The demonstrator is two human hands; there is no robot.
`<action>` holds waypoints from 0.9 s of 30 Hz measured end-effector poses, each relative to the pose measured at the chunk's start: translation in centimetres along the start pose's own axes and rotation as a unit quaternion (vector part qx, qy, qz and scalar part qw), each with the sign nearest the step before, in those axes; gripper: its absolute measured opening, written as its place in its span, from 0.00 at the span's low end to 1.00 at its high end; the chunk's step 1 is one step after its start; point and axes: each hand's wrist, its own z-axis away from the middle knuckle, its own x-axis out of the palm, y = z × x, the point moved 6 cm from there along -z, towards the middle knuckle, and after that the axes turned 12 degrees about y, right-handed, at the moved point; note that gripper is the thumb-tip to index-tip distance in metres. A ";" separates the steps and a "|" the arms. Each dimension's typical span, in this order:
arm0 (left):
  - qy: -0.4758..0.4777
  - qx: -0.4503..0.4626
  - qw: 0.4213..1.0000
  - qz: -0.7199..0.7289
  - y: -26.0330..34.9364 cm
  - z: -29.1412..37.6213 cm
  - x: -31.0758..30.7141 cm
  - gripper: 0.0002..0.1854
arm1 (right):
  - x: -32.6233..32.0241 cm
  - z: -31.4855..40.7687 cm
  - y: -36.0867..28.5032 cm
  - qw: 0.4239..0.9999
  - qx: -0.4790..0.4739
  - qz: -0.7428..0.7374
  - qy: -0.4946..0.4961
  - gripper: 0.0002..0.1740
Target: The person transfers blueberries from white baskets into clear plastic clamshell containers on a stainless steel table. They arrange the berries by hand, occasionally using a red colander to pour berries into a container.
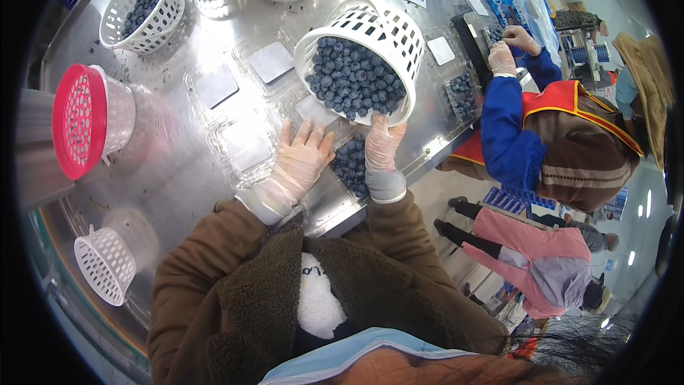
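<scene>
A white perforated plastic basket point(404, 72) lies tipped on its side, its mouth facing me, with blueberries point(355, 75) massed inside. My right hand point(382, 139), in a thin clear glove, grips its lower rim with the thumb over the edge. My left hand point(304, 155), gloved too, is spread palm down beside the basket mouth and holds nothing. Between and below my hands, more blueberries point(350, 168) lie in a clear plastic punnet, partly covered by both hands. Left of my left hand are clear punnets with pale pads, one pad point(246, 147) showing in the nearest.
A basket of blueberries point(117, 37) stands far left, with other baskets along the back. A pink-rimmed basket point(96, 123) and a small white basket point(107, 267) lie left. At right, a co-worker's gloved hands point(507, 51) work near a filled punnet point(462, 96).
</scene>
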 end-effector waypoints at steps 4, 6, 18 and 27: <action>0.030 -0.001 0.999 -0.032 0.0 0.0 0.5 0.19 | -0.2 -0.2 0.2 0.999 -0.031 -0.006 -0.019 0.46; 0.015 -0.005 1.000 -0.013 0.0 -0.2 0.5 0.19 | 0.0 -0.4 0.2 0.999 -0.015 -0.019 -0.022 0.46; 0.010 -0.012 1.000 -0.005 0.0 -0.5 0.5 0.18 | 0.5 -0.7 0.2 1.000 -0.024 -0.010 0.000 0.47; 0.003 -0.009 1.000 0.012 0.2 -0.4 0.5 0.19 | 0.3 -0.8 0.7 1.000 -0.004 -0.028 0.001 0.47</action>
